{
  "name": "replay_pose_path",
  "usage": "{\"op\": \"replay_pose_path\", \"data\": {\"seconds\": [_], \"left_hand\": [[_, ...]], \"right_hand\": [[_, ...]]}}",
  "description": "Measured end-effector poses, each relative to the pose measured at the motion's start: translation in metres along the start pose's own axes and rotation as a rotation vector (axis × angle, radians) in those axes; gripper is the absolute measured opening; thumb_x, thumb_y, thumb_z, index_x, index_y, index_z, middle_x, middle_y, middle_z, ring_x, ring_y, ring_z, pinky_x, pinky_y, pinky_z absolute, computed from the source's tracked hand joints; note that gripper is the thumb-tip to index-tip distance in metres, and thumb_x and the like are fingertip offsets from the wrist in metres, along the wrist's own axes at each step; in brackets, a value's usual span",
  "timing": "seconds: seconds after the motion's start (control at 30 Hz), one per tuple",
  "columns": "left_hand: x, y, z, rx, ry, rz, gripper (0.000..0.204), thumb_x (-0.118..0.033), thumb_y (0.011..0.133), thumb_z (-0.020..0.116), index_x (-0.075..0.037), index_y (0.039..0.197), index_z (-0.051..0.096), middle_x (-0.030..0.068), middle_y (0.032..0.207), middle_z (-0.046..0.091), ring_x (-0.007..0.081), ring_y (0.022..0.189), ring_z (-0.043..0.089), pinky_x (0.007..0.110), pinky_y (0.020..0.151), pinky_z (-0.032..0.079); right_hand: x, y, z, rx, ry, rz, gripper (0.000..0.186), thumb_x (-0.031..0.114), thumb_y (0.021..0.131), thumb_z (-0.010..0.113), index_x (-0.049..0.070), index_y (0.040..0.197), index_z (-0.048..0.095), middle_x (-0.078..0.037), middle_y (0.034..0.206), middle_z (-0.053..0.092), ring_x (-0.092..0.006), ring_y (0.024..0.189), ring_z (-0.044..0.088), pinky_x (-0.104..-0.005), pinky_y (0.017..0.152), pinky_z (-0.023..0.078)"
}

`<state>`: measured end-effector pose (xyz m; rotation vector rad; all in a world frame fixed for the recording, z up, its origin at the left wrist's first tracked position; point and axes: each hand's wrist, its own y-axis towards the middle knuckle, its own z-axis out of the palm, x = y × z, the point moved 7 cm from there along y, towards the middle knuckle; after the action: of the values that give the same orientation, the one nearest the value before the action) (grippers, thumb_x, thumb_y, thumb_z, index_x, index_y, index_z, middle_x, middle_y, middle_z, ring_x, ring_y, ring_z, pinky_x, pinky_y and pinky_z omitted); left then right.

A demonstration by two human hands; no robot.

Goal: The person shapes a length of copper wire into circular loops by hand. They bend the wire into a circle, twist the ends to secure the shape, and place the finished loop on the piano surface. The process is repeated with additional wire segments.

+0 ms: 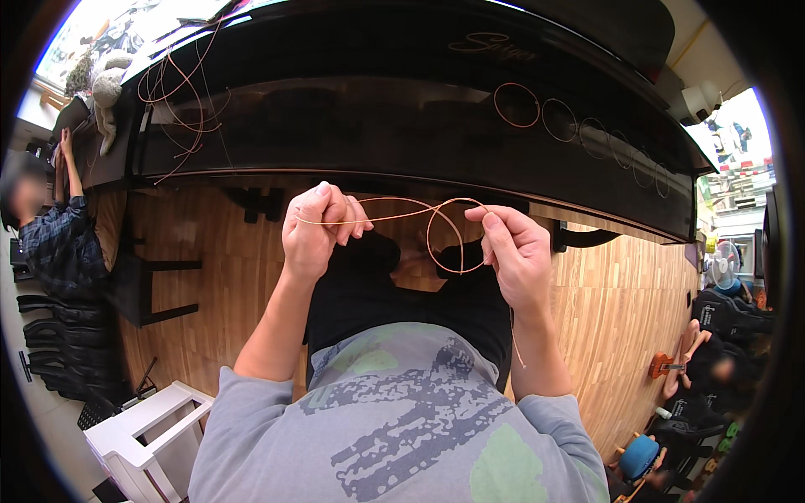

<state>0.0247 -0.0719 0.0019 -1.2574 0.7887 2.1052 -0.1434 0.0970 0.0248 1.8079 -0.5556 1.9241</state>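
Note:
Between my two hands stretches a copper-coloured guitar string [429,243], looped and crossing over itself in front of my body. My left hand [319,226] is closed on one side of it, fingers curled round the wire. My right hand [516,251] pinches the round loop at its right side between thumb and fingers. A free tail of the string hangs below my right hand. Both hands are off the glossy black piano [335,109] in front of me. On its top at the right lie several coiled rings, the nearest a copper-coloured coiled string [495,105].
Loose uncoiled strings [201,127] lie tangled on the piano's left end, some hanging over the front. A person in a plaid shirt [63,239] sits at the far left near a black bench [155,289]. White furniture [147,436] stands lower left. A ukulele [661,365] and another person are at right.

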Motion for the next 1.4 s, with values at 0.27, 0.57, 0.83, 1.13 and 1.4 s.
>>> {"op": "replay_pose_path", "data": {"seconds": [0.27, 0.57, 0.83, 1.13, 1.4], "left_hand": [[0.001, 0.001, 0.006, -0.093, -0.122, -0.054, 0.042, -0.022, 0.100, 0.025, -0.013, 0.060, 0.035, 0.0045, 0.047, 0.039, 0.0190, 0.054, 0.047, 0.038, 0.064, 0.052], [0.029, -0.008, 0.031, 0.164, -0.162, -0.364, 0.042, -0.022, 0.099, 0.032, -0.012, 0.058, 0.036, 0.0053, 0.046, 0.040, 0.0201, 0.050, 0.050, 0.037, 0.058, 0.052], [0.057, -0.016, 0.052, 0.163, 0.132, -0.463, 0.032, -0.029, 0.103, 0.037, -0.003, 0.108, 0.055, 0.0030, 0.097, 0.053, 0.0094, 0.089, 0.052, 0.027, 0.081, 0.046], [0.046, -0.003, 0.076, 0.138, -0.563, -0.314, 0.035, -0.027, 0.103, 0.032, 0.000, 0.117, 0.050, 0.0120, 0.096, 0.061, 0.0217, 0.089, 0.062, 0.038, 0.083, 0.053], [0.068, -0.023, 0.092, 0.270, -0.444, -0.564, 0.037, -0.036, 0.105, 0.029, -0.007, 0.118, 0.049, 0.0026, 0.058, 0.048, 0.0103, 0.052, 0.043, 0.023, 0.051, 0.034]], "right_hand": [[-0.002, 0.001, 0.002, 0.022, -0.016, -0.012, 0.022, 0.015, 0.097, 0.056, -0.002, 0.105, 0.068, 0.005, 0.061, 0.053, -0.0012, 0.053, 0.042, -0.0178, 0.049, 0.036], [-0.002, 0.001, 0.005, 0.037, 0.048, -0.014, 0.022, 0.014, 0.097, 0.056, -0.003, 0.105, 0.067, 0.003, 0.064, 0.055, -0.0015, 0.054, 0.044, -0.0173, 0.050, 0.036], [-0.007, 0.000, 0.022, 0.078, 0.154, 0.008, 0.020, 0.010, 0.097, 0.054, -0.003, 0.109, 0.065, 0.001, 0.075, 0.061, -0.0020, 0.058, 0.048, -0.0163, 0.052, 0.039], [-0.012, -0.002, 0.029, 0.072, 0.067, -0.022, 0.019, 0.008, 0.096, 0.056, 0.000, 0.110, 0.067, -0.003, 0.090, 0.070, -0.0021, 0.061, 0.052, -0.0170, 0.053, 0.042], [0.001, 0.004, 0.019, -0.092, -0.276, -0.277, 0.020, 0.007, 0.093, 0.059, 0.000, 0.110, 0.067, -0.008, 0.080, 0.071, -0.0090, 0.071, 0.067, -0.0214, 0.060, 0.051]]}}
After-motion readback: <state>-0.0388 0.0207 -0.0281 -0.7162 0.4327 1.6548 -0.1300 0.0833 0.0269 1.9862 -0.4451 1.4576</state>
